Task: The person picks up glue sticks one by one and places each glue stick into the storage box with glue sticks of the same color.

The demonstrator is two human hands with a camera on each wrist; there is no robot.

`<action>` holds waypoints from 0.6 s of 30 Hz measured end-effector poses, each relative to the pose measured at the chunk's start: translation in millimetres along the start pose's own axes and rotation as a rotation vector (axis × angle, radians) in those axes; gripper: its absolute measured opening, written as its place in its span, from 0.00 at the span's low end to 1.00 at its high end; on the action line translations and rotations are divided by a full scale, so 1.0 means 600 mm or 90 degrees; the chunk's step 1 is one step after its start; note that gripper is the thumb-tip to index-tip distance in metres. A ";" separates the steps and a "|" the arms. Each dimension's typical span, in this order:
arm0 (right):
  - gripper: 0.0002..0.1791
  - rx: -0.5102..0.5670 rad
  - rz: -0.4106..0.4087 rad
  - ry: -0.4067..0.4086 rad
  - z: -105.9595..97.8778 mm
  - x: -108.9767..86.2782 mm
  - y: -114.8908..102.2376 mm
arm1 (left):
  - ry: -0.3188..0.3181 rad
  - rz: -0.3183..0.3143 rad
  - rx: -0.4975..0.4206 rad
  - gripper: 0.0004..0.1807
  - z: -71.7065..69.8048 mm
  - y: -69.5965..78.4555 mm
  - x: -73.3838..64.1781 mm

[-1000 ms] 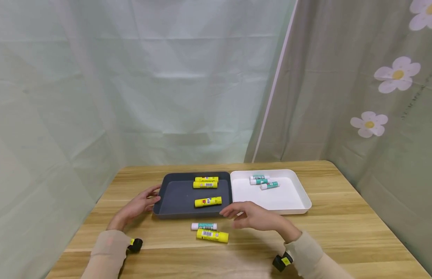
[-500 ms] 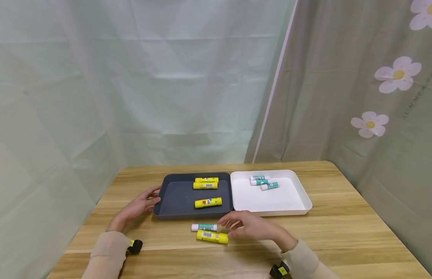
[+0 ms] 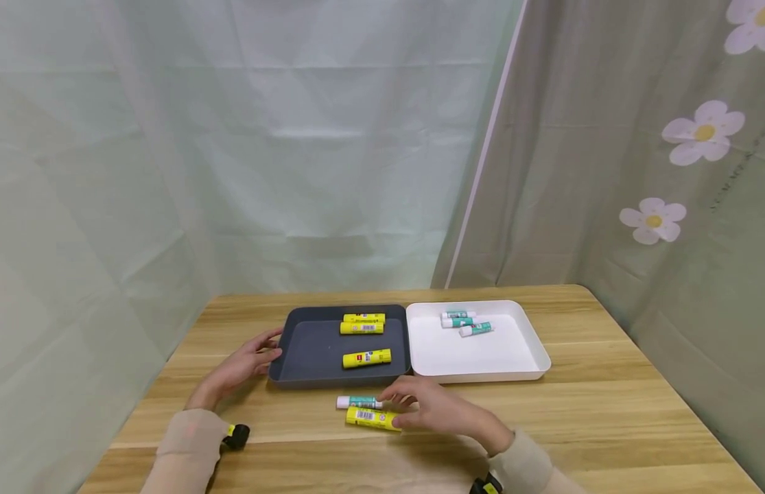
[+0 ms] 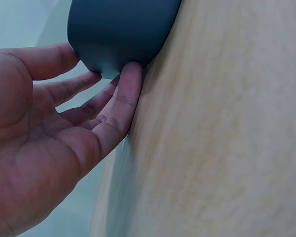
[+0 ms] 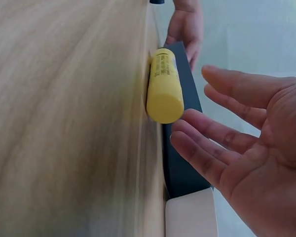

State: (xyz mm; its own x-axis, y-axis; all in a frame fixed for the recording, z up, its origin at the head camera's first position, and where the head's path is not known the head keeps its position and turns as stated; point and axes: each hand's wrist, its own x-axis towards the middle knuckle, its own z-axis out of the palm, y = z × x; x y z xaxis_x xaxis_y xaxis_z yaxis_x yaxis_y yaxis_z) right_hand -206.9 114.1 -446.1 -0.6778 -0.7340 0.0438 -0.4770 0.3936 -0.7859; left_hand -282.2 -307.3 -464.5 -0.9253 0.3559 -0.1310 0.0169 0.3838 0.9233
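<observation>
My left hand (image 3: 243, 362) rests its fingers against the left end of the dark grey tray (image 3: 304, 357); in the left wrist view the fingertips meet the tray wall (image 4: 118, 34) low down by the tabletop. A yellow glue stick (image 3: 368, 418) and a white-and-teal glue stick (image 3: 356, 402) lie side by side on the table in front of that tray. Over their right ends hovers my right hand (image 3: 434, 410), fingers spread and relaxed. The right wrist view shows the yellow stick's end (image 5: 165, 107) close by the fingertips, with nothing gripped.
Inside the grey tray lie several yellow glue sticks (image 3: 366, 359). A white tray (image 3: 481, 360) adjoins it on the right and holds several white-and-teal glue sticks (image 3: 477, 329). Curtains (image 3: 333, 171) hang behind and beside the wooden table (image 3: 604, 412).
My right hand has come down from the grey tray's front corner and moved slightly left to the two loose glue sticks. The left hand stays at the tray.
</observation>
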 end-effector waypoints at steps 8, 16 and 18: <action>0.17 -0.037 0.022 0.003 0.012 0.004 -0.004 | -0.001 0.002 -0.010 0.37 -0.001 -0.002 0.000; 0.19 -0.103 0.022 -0.001 0.019 0.005 -0.006 | -0.004 0.002 -0.005 0.37 -0.001 -0.003 0.002; 0.19 -0.117 0.021 0.000 0.020 0.005 -0.006 | -0.004 0.000 -0.005 0.37 -0.002 -0.003 0.002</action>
State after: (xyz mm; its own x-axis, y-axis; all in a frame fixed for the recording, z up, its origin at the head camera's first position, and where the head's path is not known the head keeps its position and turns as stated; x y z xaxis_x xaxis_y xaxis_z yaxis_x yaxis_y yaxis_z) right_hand -200.3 104.0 -450.6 -0.6948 -0.7189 0.0202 -0.5486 0.5116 -0.6613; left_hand -283.7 -308.3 -466.0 -0.9231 0.3610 -0.1325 0.0143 0.3765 0.9263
